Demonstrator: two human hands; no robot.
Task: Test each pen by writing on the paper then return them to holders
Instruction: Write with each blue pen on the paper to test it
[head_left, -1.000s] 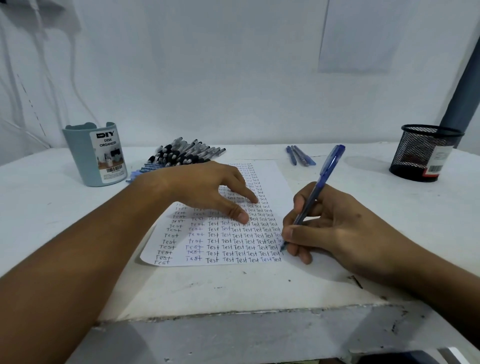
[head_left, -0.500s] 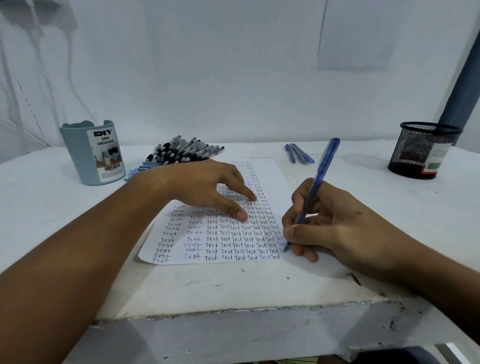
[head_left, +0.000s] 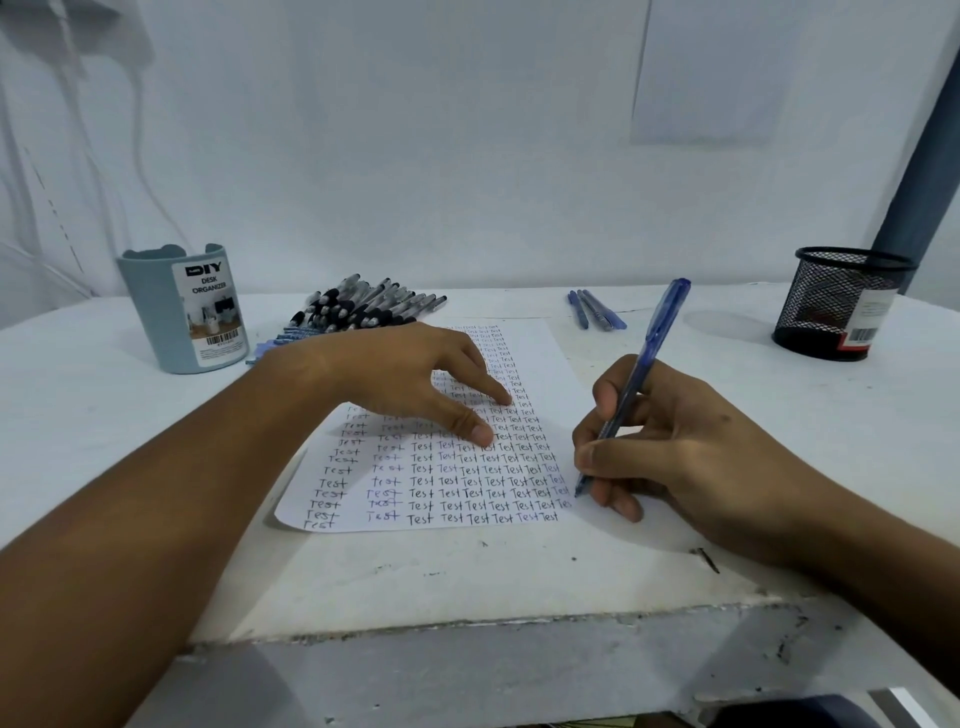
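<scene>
On the white counter I see a blue-grey organizer far left, black pens heaped beside it. My left hand presses spread fingers on the paper. My right hand pinches a blue pen, tip at the paper's right edge. Mesh holder far right.

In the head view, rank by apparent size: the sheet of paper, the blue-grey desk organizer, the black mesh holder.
1. Sheet of paper, clearly largest.
2. Blue-grey desk organizer and black mesh holder look alike; unranked.
</scene>
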